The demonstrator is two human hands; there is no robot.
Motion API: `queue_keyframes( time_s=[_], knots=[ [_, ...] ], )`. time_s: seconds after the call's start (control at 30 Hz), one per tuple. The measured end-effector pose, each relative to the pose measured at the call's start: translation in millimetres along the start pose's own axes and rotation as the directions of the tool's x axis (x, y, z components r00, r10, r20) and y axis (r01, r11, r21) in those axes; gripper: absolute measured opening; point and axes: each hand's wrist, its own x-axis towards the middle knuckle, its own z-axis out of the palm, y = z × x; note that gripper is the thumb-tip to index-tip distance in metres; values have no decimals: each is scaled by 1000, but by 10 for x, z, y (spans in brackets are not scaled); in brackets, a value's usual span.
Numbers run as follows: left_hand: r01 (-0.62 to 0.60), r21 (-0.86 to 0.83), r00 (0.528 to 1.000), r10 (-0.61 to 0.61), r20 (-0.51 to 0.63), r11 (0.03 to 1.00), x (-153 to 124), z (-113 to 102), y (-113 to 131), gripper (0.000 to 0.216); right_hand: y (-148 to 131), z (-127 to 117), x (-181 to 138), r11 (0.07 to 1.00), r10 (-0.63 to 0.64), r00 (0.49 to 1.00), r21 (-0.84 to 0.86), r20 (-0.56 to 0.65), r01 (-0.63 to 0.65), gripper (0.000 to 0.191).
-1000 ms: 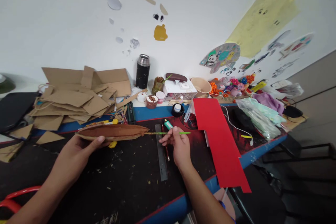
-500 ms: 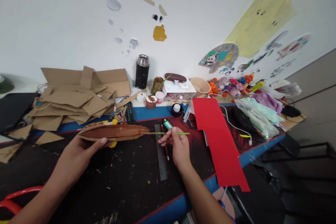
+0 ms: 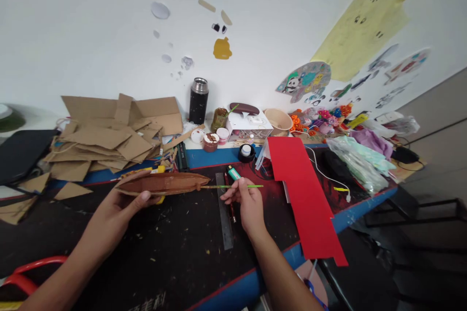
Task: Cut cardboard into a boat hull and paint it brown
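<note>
A long brown-painted cardboard boat shape [image 3: 164, 183], pointed at its right end, is held up over the dark table mat. My left hand [image 3: 122, 206] is closed on its left part, thumb along the near edge and fingers behind. Between the fingertips of my right hand [image 3: 248, 201] is a thin green paintbrush [image 3: 255, 186]. Its brown tip meets the boat shape near the pointed end. Beneath my right hand lie a dark ruler [image 3: 224, 218] and a dark red pencil-like stick [image 3: 232, 211]. An open jar of brown paint [image 3: 210, 143] stands behind, at the table's back.
Cardboard scraps [image 3: 98, 141] are piled at the back left. A black flask [image 3: 199, 102], a cup of murky liquid [image 3: 219, 119] and a white box [image 3: 248, 129] line the wall. Red sheet [image 3: 302, 194] covers the right side. Red-handled scissors [image 3: 29, 272] lie front left.
The boat shape and my left hand have shifted slightly right in view. The brush tip now overlaps the near edge by the point, where before it touched the very end.
</note>
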Motion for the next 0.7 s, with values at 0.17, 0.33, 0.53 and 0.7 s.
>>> queue_keyframes(
  time_s=[0.17,0.33,0.53,0.7],
  knots=[
    [-79,-229,997,76,-21,970,-29,9,4,73,33,3,0,1000,16,1000,14,-5,-16,55],
    [-72,-342,997,69,-21,937,6,-5,7,67,46,-6,-5,999,28,1000,19,-11,-27,54],
    [-71,-292,996,55,-64,954,0,-10,-6,65,43,-7,-18,999,30,999,33,-23,-29,54],
    [-82,-273,994,61,-86,959,-21,1,21,60,40,-1,-17,998,37,999,51,-16,-37,54]
  ],
)
